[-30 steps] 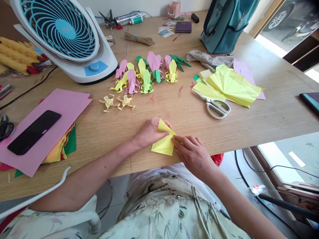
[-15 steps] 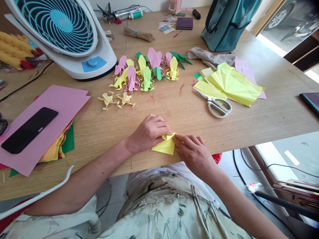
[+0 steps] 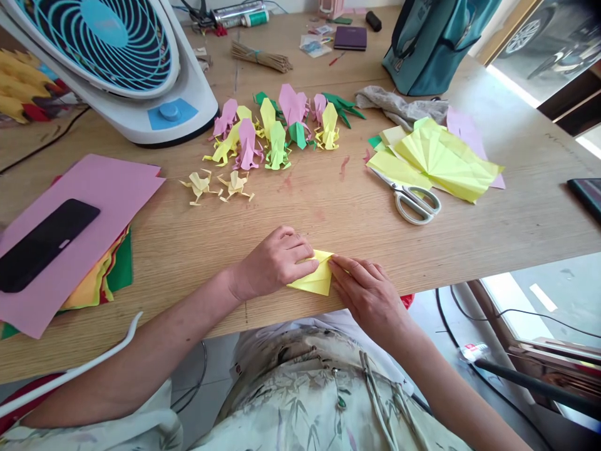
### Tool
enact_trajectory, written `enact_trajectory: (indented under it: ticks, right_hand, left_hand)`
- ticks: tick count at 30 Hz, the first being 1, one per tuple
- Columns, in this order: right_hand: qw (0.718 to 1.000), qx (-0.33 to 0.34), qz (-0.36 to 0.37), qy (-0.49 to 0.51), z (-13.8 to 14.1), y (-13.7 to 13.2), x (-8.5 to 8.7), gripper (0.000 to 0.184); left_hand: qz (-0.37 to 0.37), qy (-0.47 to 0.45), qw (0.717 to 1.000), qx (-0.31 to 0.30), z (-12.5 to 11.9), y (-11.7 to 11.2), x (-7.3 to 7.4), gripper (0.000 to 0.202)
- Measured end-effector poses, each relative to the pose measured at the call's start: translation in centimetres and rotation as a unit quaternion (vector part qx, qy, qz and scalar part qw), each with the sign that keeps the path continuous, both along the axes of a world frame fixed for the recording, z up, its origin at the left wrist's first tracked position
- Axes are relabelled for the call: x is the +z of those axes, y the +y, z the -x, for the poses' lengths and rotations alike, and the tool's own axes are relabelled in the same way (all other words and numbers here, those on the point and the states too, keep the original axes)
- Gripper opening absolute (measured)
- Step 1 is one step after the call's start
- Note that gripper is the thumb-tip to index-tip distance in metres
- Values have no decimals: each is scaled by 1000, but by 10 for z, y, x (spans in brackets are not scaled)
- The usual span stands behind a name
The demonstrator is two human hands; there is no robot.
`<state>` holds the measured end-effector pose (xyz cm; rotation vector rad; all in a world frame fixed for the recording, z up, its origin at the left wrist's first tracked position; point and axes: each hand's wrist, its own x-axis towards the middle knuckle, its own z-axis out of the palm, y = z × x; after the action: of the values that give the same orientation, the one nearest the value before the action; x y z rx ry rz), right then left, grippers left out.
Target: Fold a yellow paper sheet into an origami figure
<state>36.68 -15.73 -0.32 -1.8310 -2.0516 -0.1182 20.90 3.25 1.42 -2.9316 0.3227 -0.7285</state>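
Note:
A small folded yellow paper (image 3: 318,279) lies near the front edge of the wooden table (image 3: 357,219). My left hand (image 3: 275,263) rests on its left part with curled fingers pressing the fold down. Pinching the paper's right corner between its fingertips is my right hand (image 3: 364,291). Both hands touch the same sheet.
Several folded paper frogs (image 3: 267,134) in pink, yellow and green sit beyond the hands, two small ones (image 3: 218,186) nearer. Scissors (image 3: 410,199) lie by creased yellow sheets (image 3: 436,163). A fan (image 3: 117,62), a black phone (image 3: 42,244) on pink paper (image 3: 89,207) and a teal bag (image 3: 432,44) surround them.
The raised upper flap of the yellow paper has been folded down flat; my left hand now covers more of it. The view has shifted slightly.

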Motion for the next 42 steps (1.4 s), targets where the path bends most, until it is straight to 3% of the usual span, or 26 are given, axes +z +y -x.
enact_trajectory:
  ticks: [8, 17, 29, 38, 42]
  right_hand:
    - [1000, -8, -3, 4, 1, 0, 1, 30]
    - [1000, -6, 14, -22, -1, 1, 6, 30]
    - [997, 52, 53, 7, -20, 7, 14, 36]
    - [992, -113, -29, 50, 18, 7, 8, 18]
    - [993, -106, -33, 42, 18, 9, 4, 18]
  left_hand:
    - [-4, 15, 1000, -20, 9, 3, 1, 18]
    - [80, 51, 995, -44, 22, 12, -8, 19]
    - [117, 24, 990, -76, 27, -2, -9, 17]
    - [118, 17, 991, -64, 28, -11, -8, 16]
    - [97, 25, 994, -53, 28, -17, -6, 17]
